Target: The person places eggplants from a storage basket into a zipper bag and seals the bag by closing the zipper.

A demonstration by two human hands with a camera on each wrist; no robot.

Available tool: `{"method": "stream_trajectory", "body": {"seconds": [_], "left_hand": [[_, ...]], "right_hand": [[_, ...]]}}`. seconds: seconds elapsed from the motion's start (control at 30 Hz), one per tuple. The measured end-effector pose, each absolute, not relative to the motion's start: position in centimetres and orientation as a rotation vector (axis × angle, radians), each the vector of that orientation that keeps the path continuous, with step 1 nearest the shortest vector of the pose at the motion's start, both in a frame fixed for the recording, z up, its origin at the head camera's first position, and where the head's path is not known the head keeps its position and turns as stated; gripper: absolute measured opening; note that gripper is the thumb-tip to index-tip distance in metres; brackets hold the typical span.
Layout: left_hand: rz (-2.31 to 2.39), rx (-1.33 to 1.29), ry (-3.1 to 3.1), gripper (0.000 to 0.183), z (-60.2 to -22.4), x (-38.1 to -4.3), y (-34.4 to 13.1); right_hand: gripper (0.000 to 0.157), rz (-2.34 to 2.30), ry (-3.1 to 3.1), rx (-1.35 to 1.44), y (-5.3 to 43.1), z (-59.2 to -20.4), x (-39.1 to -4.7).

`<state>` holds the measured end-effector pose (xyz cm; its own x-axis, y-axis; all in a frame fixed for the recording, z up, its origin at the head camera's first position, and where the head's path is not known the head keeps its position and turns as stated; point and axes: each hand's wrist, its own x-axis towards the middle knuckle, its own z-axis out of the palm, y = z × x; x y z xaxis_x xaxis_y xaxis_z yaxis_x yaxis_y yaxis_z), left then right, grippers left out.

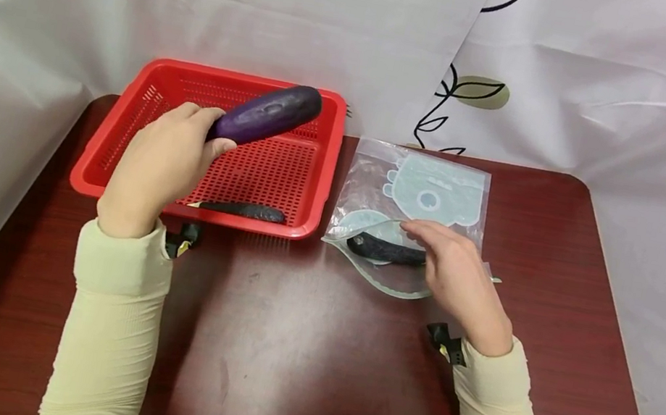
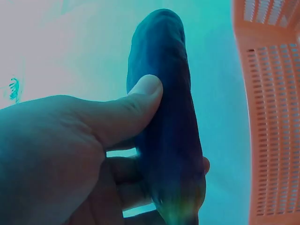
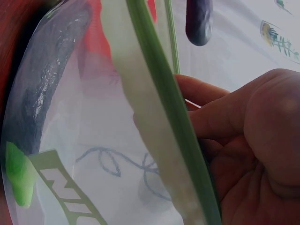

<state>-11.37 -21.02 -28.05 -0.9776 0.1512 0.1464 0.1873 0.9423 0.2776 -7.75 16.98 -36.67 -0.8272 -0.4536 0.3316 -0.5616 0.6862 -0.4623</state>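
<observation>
My left hand (image 1: 166,157) grips a purple eggplant (image 1: 272,113) near one end and holds it tilted above the red basket (image 1: 326,170). In the left wrist view, the thumb lies along the eggplant (image 2: 164,108) with fingers wrapped behind it. My right hand (image 1: 457,276) holds the rim of a clear zip bag (image 1: 356,189), whose mouth gapes towards me. Inside lies a long dark vegetable (image 1: 382,249); the right wrist view shows its green end (image 3: 21,178). The right fingertips are partly hidden behind the bag's green zip strip (image 3: 164,93).
Another slim dark vegetable (image 1: 249,210) with a pale tip lies along the basket's near side. Basket and bag stand side by side on a reddish-brown table (image 1: 253,370). White patterned sheets (image 1: 312,13) hang behind it and at both sides.
</observation>
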Motion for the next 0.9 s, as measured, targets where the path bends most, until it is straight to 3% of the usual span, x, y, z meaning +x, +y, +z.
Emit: {"method": "stream_trajectory", "body": {"seconds": [0.9], "left_hand": [[-0.57, -0.346, -2.795, 0.044, -30.3, -7.0, -17.2]], "right_hand": [[0.039, 0.833, -2.71, 0.821, 16.8, -36.7, -7.9]]}}
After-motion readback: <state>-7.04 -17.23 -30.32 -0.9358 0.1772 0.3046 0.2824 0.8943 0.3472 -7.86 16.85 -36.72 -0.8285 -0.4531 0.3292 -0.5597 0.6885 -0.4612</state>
